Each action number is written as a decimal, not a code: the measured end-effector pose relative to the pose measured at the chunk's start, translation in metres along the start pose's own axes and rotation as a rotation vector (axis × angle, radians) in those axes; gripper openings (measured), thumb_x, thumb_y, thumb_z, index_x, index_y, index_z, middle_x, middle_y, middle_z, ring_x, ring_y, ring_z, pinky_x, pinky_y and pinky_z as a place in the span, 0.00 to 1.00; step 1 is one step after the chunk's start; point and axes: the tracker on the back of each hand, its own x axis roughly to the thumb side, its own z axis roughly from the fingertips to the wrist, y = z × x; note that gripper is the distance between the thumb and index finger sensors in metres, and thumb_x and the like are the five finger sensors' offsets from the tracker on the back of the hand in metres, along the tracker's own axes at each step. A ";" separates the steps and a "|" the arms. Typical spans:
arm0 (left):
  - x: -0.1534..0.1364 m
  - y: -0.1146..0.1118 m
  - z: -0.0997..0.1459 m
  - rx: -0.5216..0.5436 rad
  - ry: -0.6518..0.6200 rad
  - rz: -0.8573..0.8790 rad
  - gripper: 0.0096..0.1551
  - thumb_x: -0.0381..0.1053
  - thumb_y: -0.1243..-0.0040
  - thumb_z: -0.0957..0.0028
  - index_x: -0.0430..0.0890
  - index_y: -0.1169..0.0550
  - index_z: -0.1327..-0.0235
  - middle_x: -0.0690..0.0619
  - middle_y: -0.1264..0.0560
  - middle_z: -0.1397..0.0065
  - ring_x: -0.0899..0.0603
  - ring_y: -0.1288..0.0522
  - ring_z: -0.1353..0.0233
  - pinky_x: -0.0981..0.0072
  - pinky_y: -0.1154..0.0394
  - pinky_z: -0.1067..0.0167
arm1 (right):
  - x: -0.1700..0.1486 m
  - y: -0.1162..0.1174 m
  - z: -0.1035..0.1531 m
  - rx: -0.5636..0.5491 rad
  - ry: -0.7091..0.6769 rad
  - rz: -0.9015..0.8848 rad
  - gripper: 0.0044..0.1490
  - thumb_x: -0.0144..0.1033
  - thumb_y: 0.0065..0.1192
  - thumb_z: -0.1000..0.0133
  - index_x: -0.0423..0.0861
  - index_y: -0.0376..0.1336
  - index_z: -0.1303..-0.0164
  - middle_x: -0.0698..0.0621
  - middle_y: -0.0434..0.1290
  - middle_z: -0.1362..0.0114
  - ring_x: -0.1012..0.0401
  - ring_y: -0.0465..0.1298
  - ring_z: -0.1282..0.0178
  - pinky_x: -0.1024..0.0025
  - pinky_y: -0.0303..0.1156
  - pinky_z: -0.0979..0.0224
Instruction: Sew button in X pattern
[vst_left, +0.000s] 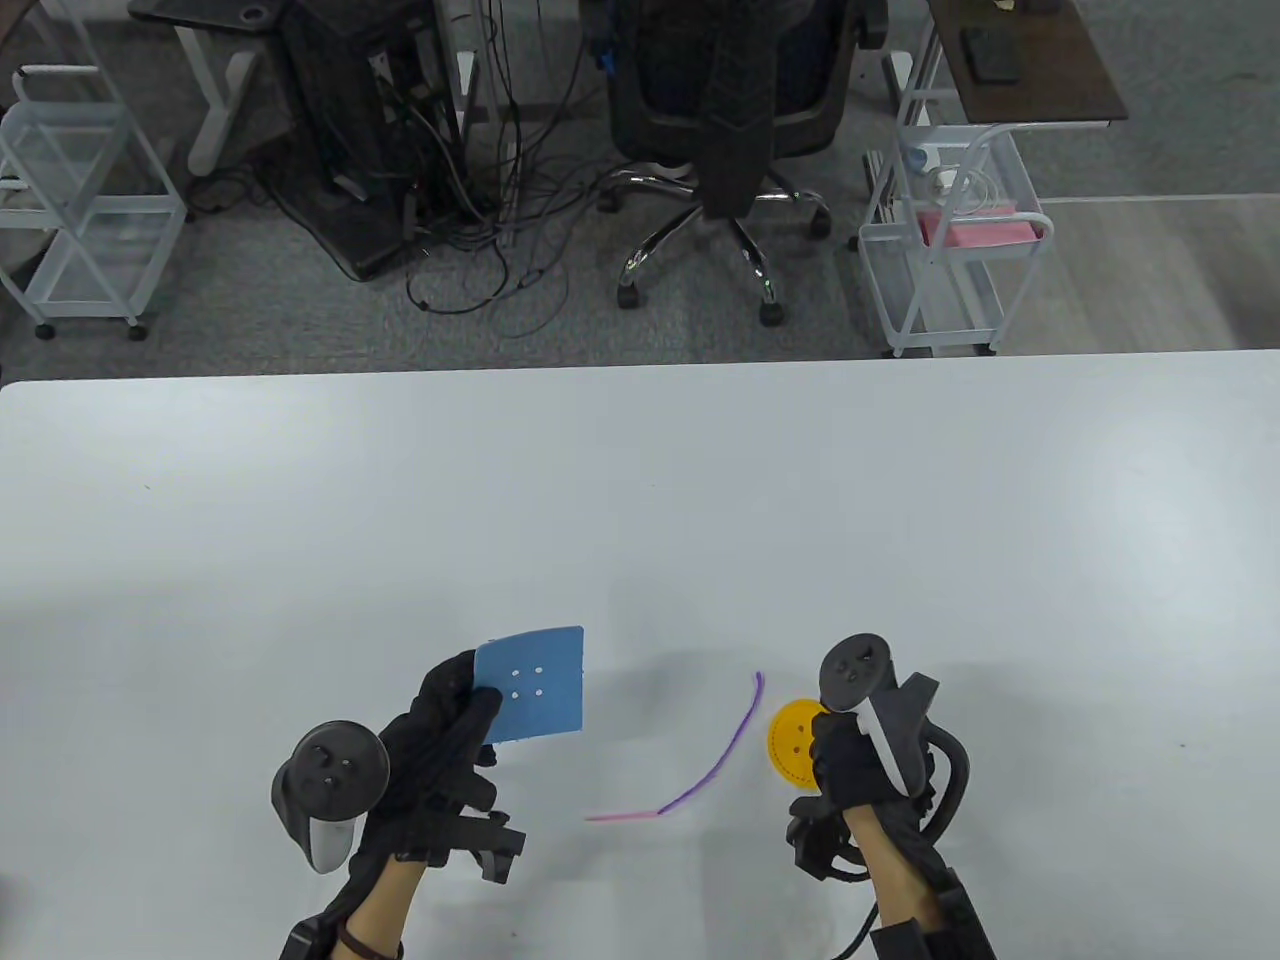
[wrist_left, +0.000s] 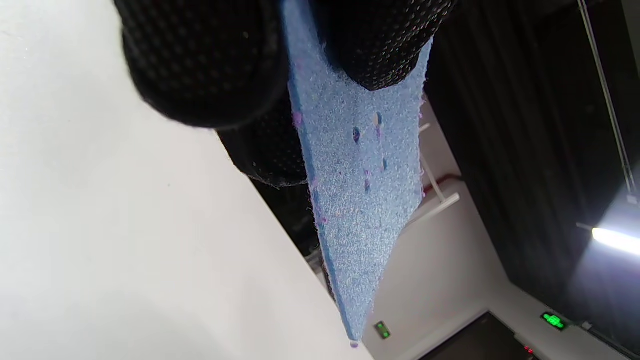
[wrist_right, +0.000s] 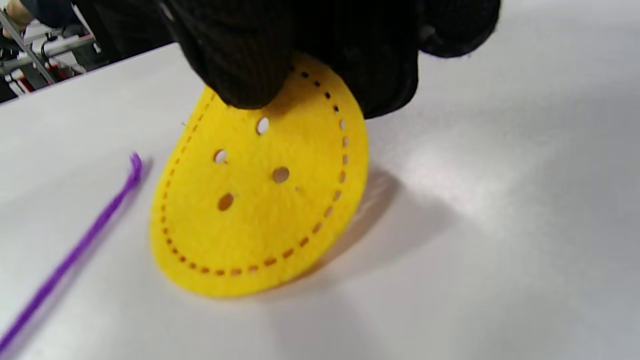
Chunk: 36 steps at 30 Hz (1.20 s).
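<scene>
Button (wrist_right: 260, 200) pinched at top edge, right grip (vst_left: 850, 760) | felt (vst_left: 530, 685) in left grip (vst_left: 440, 740)

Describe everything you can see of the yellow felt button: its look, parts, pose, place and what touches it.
The yellow felt button is a round, fuzzy disc with four holes near its middle and a ring of small dashed slots round its rim. The right hand pinches its upper edge, tilting it up so its lower edge rests on the white table. The purple cord lies beside it, apart.
</scene>
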 end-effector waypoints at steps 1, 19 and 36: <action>0.000 0.000 0.000 -0.002 -0.001 0.002 0.22 0.41 0.40 0.41 0.39 0.28 0.35 0.39 0.19 0.41 0.42 0.10 0.56 0.69 0.13 0.67 | -0.003 -0.004 0.001 -0.015 0.004 -0.023 0.25 0.34 0.65 0.44 0.49 0.67 0.34 0.47 0.76 0.35 0.51 0.77 0.42 0.53 0.70 0.35; 0.000 -0.006 0.002 -0.020 -0.002 0.033 0.22 0.40 0.41 0.41 0.38 0.28 0.35 0.38 0.19 0.42 0.43 0.10 0.56 0.71 0.12 0.67 | -0.014 -0.049 0.028 -0.188 -0.137 -0.345 0.23 0.35 0.67 0.45 0.51 0.69 0.38 0.47 0.75 0.36 0.52 0.75 0.43 0.55 0.70 0.36; 0.006 -0.034 0.003 -0.185 -0.031 0.149 0.23 0.37 0.44 0.40 0.36 0.30 0.32 0.35 0.21 0.38 0.42 0.11 0.50 0.72 0.11 0.60 | 0.064 -0.052 0.079 0.007 -0.645 -0.565 0.24 0.35 0.67 0.47 0.46 0.70 0.40 0.44 0.77 0.42 0.52 0.77 0.51 0.54 0.72 0.45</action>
